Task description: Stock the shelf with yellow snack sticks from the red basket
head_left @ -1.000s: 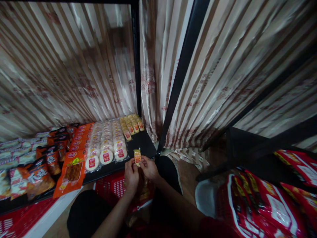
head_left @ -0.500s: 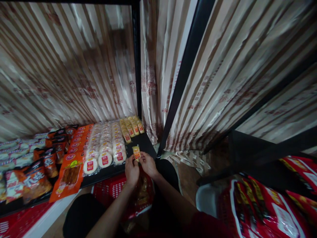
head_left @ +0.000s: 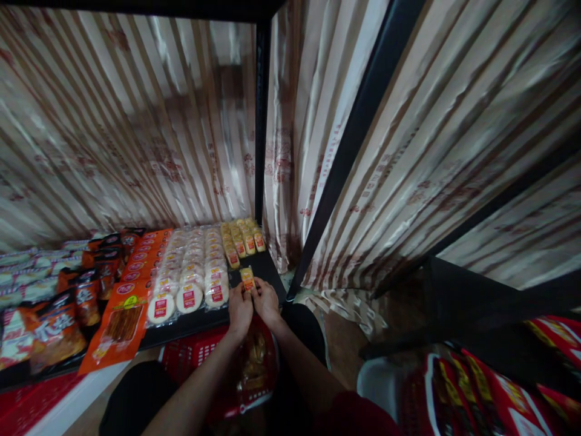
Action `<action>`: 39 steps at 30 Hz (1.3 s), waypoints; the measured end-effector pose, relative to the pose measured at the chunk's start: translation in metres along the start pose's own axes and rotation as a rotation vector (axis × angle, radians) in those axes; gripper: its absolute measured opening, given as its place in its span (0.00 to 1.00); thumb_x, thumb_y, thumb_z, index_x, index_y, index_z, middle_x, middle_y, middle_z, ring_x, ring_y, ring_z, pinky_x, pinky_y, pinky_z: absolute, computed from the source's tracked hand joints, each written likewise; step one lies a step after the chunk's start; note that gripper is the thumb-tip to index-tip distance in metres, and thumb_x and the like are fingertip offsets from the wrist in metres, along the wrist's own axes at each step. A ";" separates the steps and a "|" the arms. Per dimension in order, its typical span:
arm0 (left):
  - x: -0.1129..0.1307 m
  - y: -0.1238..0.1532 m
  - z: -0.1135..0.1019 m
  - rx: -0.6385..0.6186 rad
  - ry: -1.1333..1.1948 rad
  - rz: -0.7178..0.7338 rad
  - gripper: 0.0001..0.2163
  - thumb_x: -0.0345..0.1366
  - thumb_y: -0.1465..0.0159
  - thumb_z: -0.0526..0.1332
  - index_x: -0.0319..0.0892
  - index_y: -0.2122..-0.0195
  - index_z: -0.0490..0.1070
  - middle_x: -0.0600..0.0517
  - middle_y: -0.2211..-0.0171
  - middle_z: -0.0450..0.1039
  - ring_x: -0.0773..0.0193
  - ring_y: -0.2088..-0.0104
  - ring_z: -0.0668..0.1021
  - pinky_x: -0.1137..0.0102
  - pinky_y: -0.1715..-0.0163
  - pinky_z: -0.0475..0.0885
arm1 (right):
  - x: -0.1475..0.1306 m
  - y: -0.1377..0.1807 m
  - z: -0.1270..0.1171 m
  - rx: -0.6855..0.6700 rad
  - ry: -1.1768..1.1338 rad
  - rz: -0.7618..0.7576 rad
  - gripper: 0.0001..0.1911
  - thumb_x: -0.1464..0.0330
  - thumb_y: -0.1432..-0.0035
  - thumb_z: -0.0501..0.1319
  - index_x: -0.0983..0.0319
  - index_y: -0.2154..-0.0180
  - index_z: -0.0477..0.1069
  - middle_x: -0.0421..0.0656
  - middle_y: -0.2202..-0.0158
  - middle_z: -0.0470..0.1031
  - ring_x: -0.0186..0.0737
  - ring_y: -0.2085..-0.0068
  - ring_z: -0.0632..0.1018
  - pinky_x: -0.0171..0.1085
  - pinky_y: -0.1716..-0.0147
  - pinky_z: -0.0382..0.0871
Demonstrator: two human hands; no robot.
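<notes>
Both hands busy on one piece. Left hand (head_left: 240, 310) is pinching the lower end of a small yellow packet (head_left: 247, 277) from the left, right hand (head_left: 265, 301) is pinching it from the right. Fingers are bending, not fully clenched. Packet is sitting between the fingertips, top end pointing to the back of the black shelf (head_left: 265, 270), label facing the wearer. Position: over the front right part of the black shelf; can't tell if it's touching the surface.

Black shelf, right to left: small yellow packets (head_left: 242, 237) are standing in columns at its back right corner, just beyond the held one. Round white cakes (head_left: 189, 272) in clear wrap are filling three columns at its middle. Flat orange packs (head_left: 131, 284) are lying in an overlapping column left of its middle. Black-and-orange bags (head_left: 61, 324) are taking up the next strip, white packs (head_left: 34, 275) are lining its left part.

Below its front edge: a red basket (head_left: 193, 353) is sitting under the forearms, holding yellowish wrapped items (head_left: 254, 357), too dark to identify. Behind it: a striped curtain (head_left: 181, 133) is hanging. Well to its right: red packages (head_left: 499, 393) are lying close together, partly out of view.
</notes>
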State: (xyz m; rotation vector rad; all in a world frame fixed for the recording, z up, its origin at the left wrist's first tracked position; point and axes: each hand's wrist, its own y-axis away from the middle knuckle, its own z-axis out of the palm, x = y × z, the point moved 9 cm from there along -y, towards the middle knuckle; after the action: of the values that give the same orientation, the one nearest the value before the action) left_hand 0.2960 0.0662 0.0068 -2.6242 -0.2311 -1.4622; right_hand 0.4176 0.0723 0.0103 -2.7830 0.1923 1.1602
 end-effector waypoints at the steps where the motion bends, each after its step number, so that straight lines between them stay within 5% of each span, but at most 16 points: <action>1: 0.001 -0.002 0.001 -0.005 0.000 0.001 0.17 0.29 0.44 0.50 0.36 0.56 0.71 0.43 0.58 0.73 0.57 0.53 0.72 0.64 0.48 0.62 | 0.000 -0.002 0.000 0.008 -0.004 0.007 0.17 0.72 0.44 0.53 0.60 0.53 0.70 0.44 0.59 0.75 0.37 0.64 0.74 0.33 0.58 0.63; 27: 0.018 -0.052 0.024 -0.083 0.157 -0.071 0.20 0.34 0.39 0.52 0.31 0.47 0.64 0.37 0.46 0.66 0.58 0.46 0.69 0.68 0.46 0.60 | -0.001 -0.061 0.009 0.111 0.076 -0.003 0.21 0.74 0.43 0.50 0.59 0.49 0.67 0.45 0.57 0.74 0.39 0.55 0.72 0.33 0.56 0.62; 39: 0.023 -0.052 0.021 -0.120 0.122 -0.117 0.20 0.36 0.37 0.50 0.35 0.46 0.62 0.41 0.42 0.62 0.60 0.42 0.65 0.68 0.42 0.55 | -0.004 -0.074 0.012 0.090 0.140 0.022 0.18 0.71 0.41 0.50 0.60 0.50 0.68 0.45 0.57 0.74 0.40 0.56 0.71 0.33 0.59 0.62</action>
State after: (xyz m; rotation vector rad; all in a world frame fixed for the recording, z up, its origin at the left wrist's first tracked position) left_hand 0.3156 0.1228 0.0177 -2.6415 -0.2981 -1.7181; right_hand 0.4183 0.1479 0.0095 -2.7895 0.2821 0.9373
